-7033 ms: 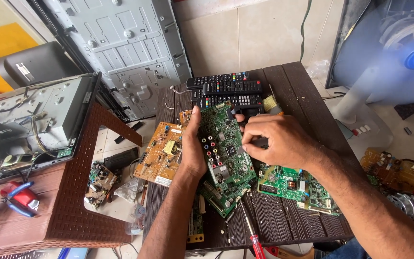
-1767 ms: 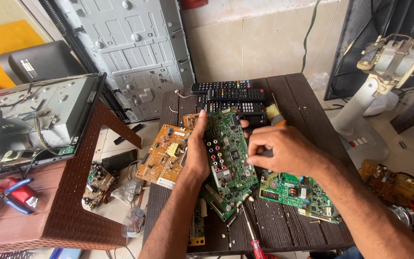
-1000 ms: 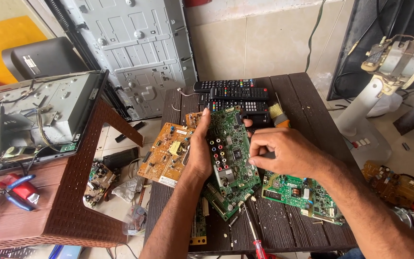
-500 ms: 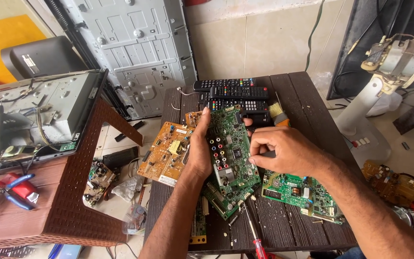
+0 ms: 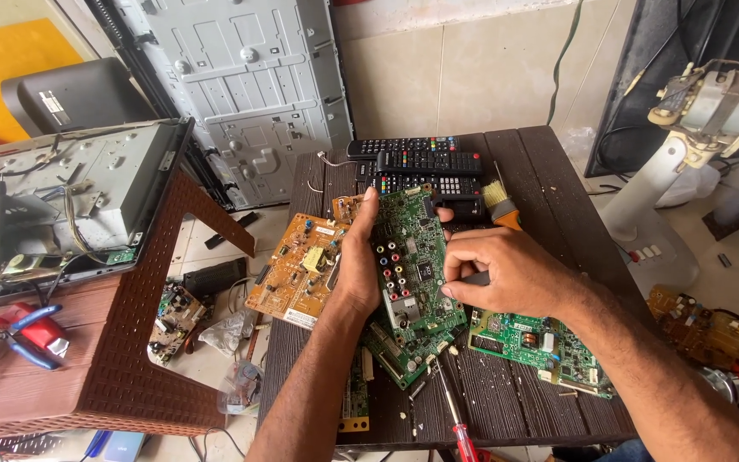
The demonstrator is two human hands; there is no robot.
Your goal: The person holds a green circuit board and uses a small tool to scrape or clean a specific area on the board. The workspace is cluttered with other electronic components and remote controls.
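Note:
My left hand (image 5: pixel 357 261) grips the left edge of a green circuit board (image 5: pixel 416 257) with coloured round sockets, holding it over the dark wooden table (image 5: pixel 549 184). My right hand (image 5: pixel 506 274) rests on the board's right side, its fingers closed around a small dark tool whose tip touches the board. Another green board (image 5: pixel 540 342) lies under my right wrist. An orange-brown board (image 5: pixel 301 269) lies left of my left hand.
Three black remote controls (image 5: pixel 425 162) and a yellow-bristled brush (image 5: pixel 500 204) lie at the table's far side. A red-handled screwdriver (image 5: pixel 455 419) lies near the front edge. A dismantled device sits on a brown plastic table (image 5: pixel 130 359) at left, with blue-handled pliers (image 5: pixel 27 329). A grey metal panel (image 5: pixel 241 94) leans against the wall.
Both hands stay on the green board. My right hand has shifted slightly lower along the board's right edge over the last seconds; the view has tilted a little.

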